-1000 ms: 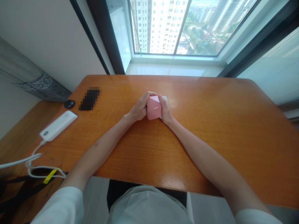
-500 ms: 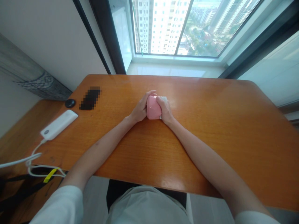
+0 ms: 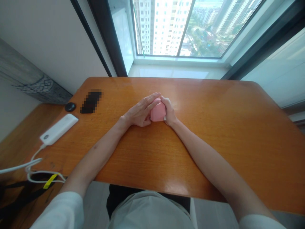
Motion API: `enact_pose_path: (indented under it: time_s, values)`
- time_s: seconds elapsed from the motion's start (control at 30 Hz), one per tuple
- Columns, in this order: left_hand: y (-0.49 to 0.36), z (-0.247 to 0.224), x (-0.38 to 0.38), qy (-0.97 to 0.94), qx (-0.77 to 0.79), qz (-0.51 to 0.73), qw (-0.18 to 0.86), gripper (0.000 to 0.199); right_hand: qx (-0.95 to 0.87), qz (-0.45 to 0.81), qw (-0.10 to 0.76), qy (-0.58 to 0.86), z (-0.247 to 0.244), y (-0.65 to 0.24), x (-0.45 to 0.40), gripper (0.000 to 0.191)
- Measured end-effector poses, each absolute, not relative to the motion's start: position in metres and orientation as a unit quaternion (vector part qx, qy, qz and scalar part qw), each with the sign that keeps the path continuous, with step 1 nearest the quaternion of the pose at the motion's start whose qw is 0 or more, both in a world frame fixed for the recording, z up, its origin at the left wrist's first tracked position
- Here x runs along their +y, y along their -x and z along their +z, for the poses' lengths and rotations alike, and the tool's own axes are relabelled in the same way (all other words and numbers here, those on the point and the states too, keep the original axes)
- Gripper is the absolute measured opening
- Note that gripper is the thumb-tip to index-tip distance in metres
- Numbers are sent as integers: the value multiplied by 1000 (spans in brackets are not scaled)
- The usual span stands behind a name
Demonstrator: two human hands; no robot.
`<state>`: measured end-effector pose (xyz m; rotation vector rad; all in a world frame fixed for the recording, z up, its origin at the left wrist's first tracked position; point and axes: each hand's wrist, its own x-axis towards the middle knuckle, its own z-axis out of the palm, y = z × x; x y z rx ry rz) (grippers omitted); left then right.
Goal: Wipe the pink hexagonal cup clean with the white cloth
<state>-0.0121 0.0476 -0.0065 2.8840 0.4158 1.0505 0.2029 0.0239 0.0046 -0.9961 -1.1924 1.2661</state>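
Fingers [image 3: 148,102] of both hands held a pink rounded object [image 3: 158,112] closed between them. Left to right on the orange tabletop [image 3: 214,136]: a white power bank [image 3: 58,129] at nine o'clock, the left hand [image 3: 139,112], the object at center, the right hand [image 3: 169,111] gripping its three o'clock side.

Pink rounded object [image 3: 158,112], smooth, partly hidden

I count one left hand [image 3: 139,112], one right hand [image 3: 169,111], one pink object [image 3: 157,112], and, toward ten o'clock, one white power bank [image 3: 59,128], one black disc [image 3: 70,107].
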Motion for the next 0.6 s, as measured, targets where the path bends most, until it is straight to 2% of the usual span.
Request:
enact_pose_path:
  time_s: [0.17, 0.43, 0.6]
  values:
    - [7, -2, 44, -932, 132, 334, 49, 133, -448, 580, 554, 394, 13, -202, 24, 74]
    - [3, -1, 39, -928, 156, 332, 64, 133, -375, 676, 539, 335, 13, -204, 25, 67]
    - [3, 1, 37, -931, 184, 309, 62, 137, -362, 676, 552, 328, 10, -204, 27, 62]
